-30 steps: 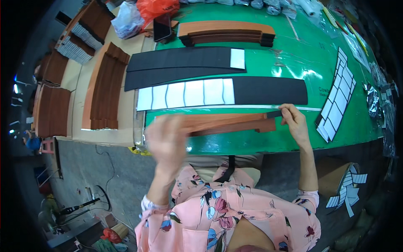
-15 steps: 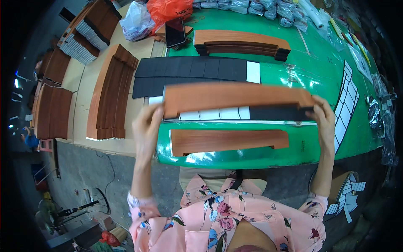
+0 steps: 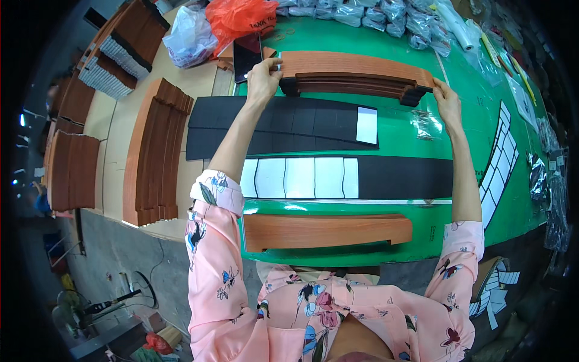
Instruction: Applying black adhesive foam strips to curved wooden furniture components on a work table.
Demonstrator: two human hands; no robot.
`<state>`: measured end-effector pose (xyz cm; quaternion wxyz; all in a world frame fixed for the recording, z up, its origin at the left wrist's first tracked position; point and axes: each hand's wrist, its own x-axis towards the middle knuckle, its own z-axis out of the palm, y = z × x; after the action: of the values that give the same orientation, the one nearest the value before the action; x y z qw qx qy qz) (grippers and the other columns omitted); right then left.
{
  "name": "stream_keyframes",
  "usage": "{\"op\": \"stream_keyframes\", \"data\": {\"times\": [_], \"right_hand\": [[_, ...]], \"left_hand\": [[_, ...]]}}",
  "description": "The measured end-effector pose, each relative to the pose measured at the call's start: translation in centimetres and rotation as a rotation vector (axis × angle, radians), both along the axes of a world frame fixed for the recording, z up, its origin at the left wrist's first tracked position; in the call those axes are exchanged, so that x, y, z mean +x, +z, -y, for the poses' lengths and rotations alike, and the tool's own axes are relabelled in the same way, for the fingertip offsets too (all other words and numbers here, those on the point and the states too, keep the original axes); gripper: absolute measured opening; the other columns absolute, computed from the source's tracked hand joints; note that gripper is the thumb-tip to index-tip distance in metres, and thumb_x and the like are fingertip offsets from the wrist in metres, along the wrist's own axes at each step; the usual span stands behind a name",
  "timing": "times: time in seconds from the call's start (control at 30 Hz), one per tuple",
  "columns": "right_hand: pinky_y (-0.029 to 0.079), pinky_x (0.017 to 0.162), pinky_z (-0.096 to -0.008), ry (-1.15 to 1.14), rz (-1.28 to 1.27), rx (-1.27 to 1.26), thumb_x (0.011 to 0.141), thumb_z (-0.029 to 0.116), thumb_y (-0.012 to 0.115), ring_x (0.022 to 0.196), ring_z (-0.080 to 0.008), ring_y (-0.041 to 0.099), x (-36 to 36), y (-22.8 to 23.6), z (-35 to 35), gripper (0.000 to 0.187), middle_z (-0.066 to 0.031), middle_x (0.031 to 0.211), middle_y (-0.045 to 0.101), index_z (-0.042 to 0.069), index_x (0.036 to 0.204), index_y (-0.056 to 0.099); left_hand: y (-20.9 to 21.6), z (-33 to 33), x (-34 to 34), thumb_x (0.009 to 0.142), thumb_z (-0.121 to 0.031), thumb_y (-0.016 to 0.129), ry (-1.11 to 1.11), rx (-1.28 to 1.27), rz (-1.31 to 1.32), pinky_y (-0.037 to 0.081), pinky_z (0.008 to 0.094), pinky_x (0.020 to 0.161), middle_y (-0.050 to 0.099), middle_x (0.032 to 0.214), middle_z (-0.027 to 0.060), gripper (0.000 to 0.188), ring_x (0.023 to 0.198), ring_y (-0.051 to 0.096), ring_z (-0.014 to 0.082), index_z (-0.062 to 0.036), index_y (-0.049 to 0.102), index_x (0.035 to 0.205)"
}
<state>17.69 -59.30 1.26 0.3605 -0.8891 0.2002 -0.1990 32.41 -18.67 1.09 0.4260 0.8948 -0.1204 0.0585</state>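
Note:
Both arms reach across the green table to a stack of curved brown wooden boards. My left hand (image 3: 264,81) is closed on the left end of the top wooden board (image 3: 356,65). Its right end is pinched by the fingers of my right hand (image 3: 447,104). The board lies on or just over the other stacked boards (image 3: 350,85), whose dark ends show below it. Nearest me, a single wooden board (image 3: 325,230) lies flat along the front edge. Between them are black strips (image 3: 271,123) and a black strip with white pieces (image 3: 307,178).
Left on a tan surface stand stacked wooden boards (image 3: 148,157). A phone (image 3: 246,57), a white plastic bag (image 3: 190,37) and a red bag (image 3: 238,17) sit at the back left. Wrapped bundles (image 3: 374,17) line the far edge. White-pieced sheeting (image 3: 499,160) lies right.
Both hands have moved away from me, carrying the wooden board from above the black strips to the far stack. The strip with white pieces is now uncovered.

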Motion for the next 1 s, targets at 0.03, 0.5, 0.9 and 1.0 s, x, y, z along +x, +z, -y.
{"op": "stream_keyframes", "data": {"times": [0.03, 0.5, 0.9, 1.0], "right_hand": [[0.043, 0.092, -0.0319, 0.020, -0.039, -0.045, 0.091, 0.024, 0.054, 0.111, -0.0239, 0.058, 0.3, -0.6, 0.2, 0.038, -0.0176, 0.117, 0.061, 0.006, 0.124, 0.055], [0.043, 0.095, -0.0333, 0.207, -0.344, 0.470, 0.094, 0.024, 0.052, 0.112, -0.0202, 0.055, -22.9, 1.6, -6.9, 0.038, -0.0102, 0.122, 0.057, 0.002, 0.124, 0.054], [0.035, 0.103, -0.0336, 0.233, -0.096, 0.515, 0.085, 0.001, 0.060, 0.126, -0.0220, 0.043, -29.7, -1.8, -16.1, 0.044, -0.0138, 0.135, 0.047, 0.000, 0.128, 0.050], [0.037, 0.102, -0.0345, 0.219, -0.142, 0.452, 0.082, 0.002, 0.062, 0.126, -0.0229, 0.044, -29.3, -2.2, -16.2, 0.046, -0.0125, 0.134, 0.049, 0.002, 0.127, 0.052]], "left_hand": [[-0.2, -0.2, 0.1, 0.077, -0.008, 0.066, -0.004, 0.010, -0.007, 0.050, 0.0347, 0.080, 0.068, 0.091, 0.0148, 0.034, 0.087, 0.066, 0.0259, -0.0057, 0.064, 0.111], [3.8, -17.4, -22.7, 0.086, -0.012, 0.060, -0.190, 0.053, -0.340, 0.047, 0.0289, 0.076, 0.063, 0.105, 0.0105, 0.030, 0.091, 0.059, 0.0174, -0.0022, 0.060, 0.114], [2.3, -14.3, -35.2, 0.073, 0.007, 0.066, -0.236, -0.295, -0.320, 0.047, 0.0296, 0.087, 0.057, 0.122, 0.0116, 0.047, 0.105, 0.057, 0.0194, 0.0014, 0.056, 0.118], [0.9, -15.1, -34.6, 0.075, 0.002, 0.067, -0.117, -0.053, 0.088, 0.049, 0.0319, 0.081, 0.059, 0.115, 0.0148, 0.044, 0.102, 0.058, 0.0253, -0.0040, 0.057, 0.118]]}}
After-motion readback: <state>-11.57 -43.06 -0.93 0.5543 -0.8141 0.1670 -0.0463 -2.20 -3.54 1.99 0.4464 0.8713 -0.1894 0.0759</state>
